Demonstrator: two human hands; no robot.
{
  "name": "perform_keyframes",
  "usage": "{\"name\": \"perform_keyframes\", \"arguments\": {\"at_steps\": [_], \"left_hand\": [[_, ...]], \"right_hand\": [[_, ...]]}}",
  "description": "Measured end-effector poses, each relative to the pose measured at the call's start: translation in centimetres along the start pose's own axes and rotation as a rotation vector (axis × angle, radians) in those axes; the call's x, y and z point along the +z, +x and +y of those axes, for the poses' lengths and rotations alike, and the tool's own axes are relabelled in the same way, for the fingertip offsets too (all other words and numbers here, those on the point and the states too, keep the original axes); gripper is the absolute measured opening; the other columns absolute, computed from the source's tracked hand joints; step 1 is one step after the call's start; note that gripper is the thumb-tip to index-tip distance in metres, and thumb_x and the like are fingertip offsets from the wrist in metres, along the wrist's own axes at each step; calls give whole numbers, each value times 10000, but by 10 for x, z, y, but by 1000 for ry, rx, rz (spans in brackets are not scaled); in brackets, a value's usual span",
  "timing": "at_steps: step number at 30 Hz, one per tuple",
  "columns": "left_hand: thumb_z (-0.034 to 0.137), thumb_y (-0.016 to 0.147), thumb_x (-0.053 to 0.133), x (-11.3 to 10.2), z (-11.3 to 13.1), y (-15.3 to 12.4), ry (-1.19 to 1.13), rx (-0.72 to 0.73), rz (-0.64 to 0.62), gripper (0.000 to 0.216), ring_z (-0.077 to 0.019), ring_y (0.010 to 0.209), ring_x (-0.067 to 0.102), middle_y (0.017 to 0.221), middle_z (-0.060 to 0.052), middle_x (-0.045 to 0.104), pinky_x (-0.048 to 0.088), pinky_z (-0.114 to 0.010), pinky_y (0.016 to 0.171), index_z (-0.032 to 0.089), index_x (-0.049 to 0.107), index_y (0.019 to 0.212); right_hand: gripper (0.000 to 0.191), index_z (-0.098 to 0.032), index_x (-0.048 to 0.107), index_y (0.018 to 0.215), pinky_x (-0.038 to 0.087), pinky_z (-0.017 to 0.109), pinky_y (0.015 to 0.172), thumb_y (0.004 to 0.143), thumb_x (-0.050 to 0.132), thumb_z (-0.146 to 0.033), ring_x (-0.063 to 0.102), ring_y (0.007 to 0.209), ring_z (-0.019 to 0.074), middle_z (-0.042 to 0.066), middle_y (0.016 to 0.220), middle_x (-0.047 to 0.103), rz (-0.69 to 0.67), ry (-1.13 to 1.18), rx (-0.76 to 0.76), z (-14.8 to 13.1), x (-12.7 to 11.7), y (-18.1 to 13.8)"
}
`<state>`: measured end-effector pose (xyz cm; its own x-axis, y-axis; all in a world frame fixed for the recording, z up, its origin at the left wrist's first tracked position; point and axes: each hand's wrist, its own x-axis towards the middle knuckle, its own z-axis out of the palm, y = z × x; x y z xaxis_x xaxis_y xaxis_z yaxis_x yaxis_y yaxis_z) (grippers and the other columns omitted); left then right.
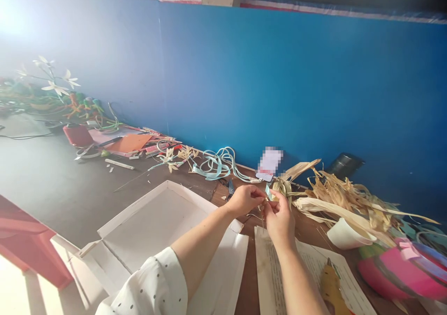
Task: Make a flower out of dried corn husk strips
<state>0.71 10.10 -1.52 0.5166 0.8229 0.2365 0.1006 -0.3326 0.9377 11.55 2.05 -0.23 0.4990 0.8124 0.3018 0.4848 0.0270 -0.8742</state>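
My left hand (244,199) and my right hand (280,219) meet over the table, fingers pinched together on a small craft piece (268,194) of pale blue ribbon and dried husk with a thin stem hanging down. Both hands are closed on it. A pile of dried corn husks (344,198) lies just beyond my right hand. A flattened white cardboard box (157,226) lies under my left forearm. A printed paper sheet (275,268) lies under my right forearm.
A yellow glue gun (330,284) rests on the paper. A pink bowl (401,271) and a white cup (347,235) sit at right. Light blue ribbon coils (216,164), scissors (228,188), paper scraps and finished flowers (56,84) line the blue wall. A red stool (28,245) stands at left.
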Motion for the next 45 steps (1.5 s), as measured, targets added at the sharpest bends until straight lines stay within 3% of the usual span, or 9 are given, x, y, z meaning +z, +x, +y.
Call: {"name": "perform_keyframes", "arguments": {"at_steps": [5, 12, 35, 45], "left_hand": [[257, 744, 568, 1, 1, 0, -3, 10, -7, 247, -137, 747, 614, 851, -48, 699, 479, -227, 689, 146, 697, 924], [252, 732, 582, 1, 5, -2, 3, -3, 11, 219, -135, 734, 614, 838, -39, 701, 474, -228, 672, 152, 690, 894], [207, 713, 581, 8, 10, -3, 25, -14, 57, 179, -124, 751, 619, 814, -14, 685, 481, -218, 700, 163, 660, 867], [259, 738, 610, 5, 15, -5, 127, 46, 151, 134, -127, 779, 600, 868, -16, 660, 480, -232, 746, 182, 668, 830]], "right_hand": [[321, -206, 627, 972, 454, 317, 605, 741, 588, -425, 644, 598, 211, 51, 741, 703, 14, -25, 31, 1, -2, -1], [322, -199, 633, 857, 448, 295, 518, 716, 625, -488, 625, 533, 206, 48, 684, 702, -4, 33, 125, -4, -3, -3], [265, -205, 623, 813, 532, 310, 575, 688, 673, -434, 679, 617, 231, 37, 647, 695, 10, 223, 207, 4, 0, -2], [274, -213, 622, 758, 572, 361, 648, 610, 719, -422, 688, 639, 243, 46, 680, 707, 13, 396, 263, 6, 2, 1]]}}
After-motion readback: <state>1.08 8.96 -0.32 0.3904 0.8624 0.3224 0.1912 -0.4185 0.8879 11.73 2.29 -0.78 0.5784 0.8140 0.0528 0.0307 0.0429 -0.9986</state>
